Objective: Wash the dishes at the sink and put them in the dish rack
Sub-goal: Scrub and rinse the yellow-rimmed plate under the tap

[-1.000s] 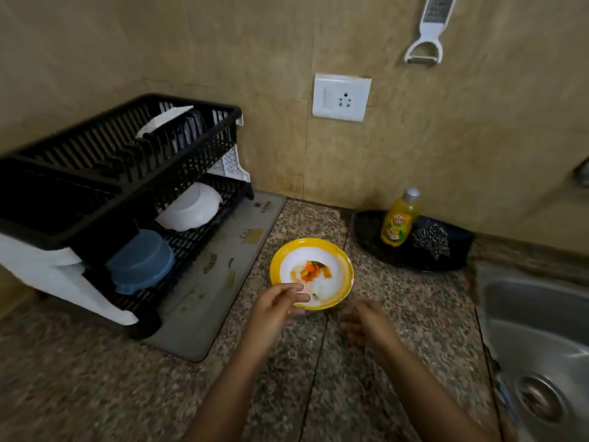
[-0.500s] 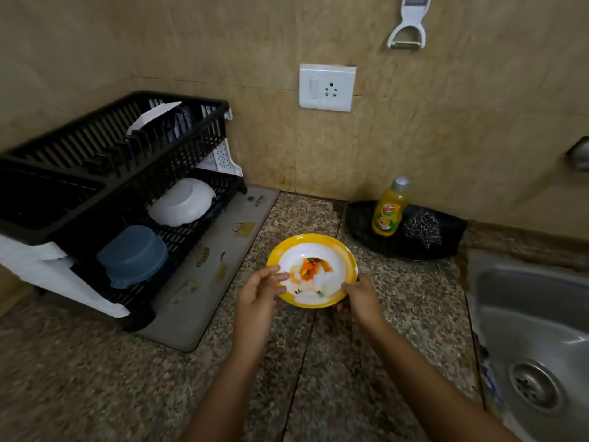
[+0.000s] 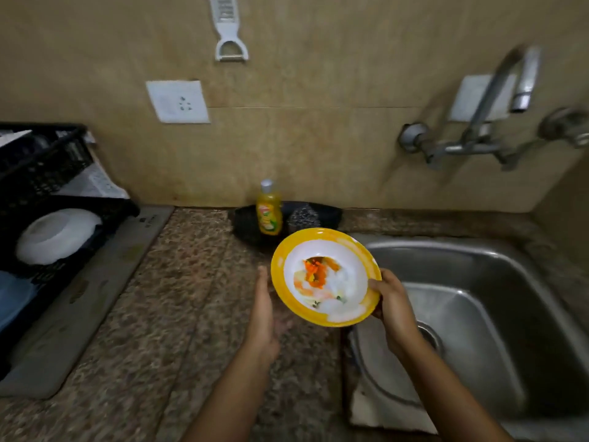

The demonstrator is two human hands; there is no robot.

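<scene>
Half a second ago we had the yellow-rimmed bowl [image 3: 325, 277] low over the counter [image 3: 178, 301] with a hand at each side; now it is lifted and tilted, its open face turned toward us, and it hangs over the sink's [image 3: 478, 314] left rim, partly over the counter and partly over the basin; orange and pale food scraps cling to its white inside. Our right hand [image 3: 393, 306] alone grips it, thumb over the near-right rim and fingers curled beneath; our left hand [image 3: 263, 314] has let go and stands edge-up just left of the bowl, fingers straight and together, holding nothing; whether it brushes the rim we cannot tell. The view has swung toward the sink, so the tap [image 3: 497, 122] on the wall above the sink now shows, blurred, and the dish rack [image 3: 47, 193] sits cut off far left of the sink. Behind the bowl, at the sink's back-left corner, the soap bottle [image 3: 269, 210] stands upright in a dark tray [image 3: 322, 215], close to the bowl's far rim; right of the bowl the basin lies open down to its drain [image 3: 430, 336]; between rack and sink the counter is bare.
</scene>
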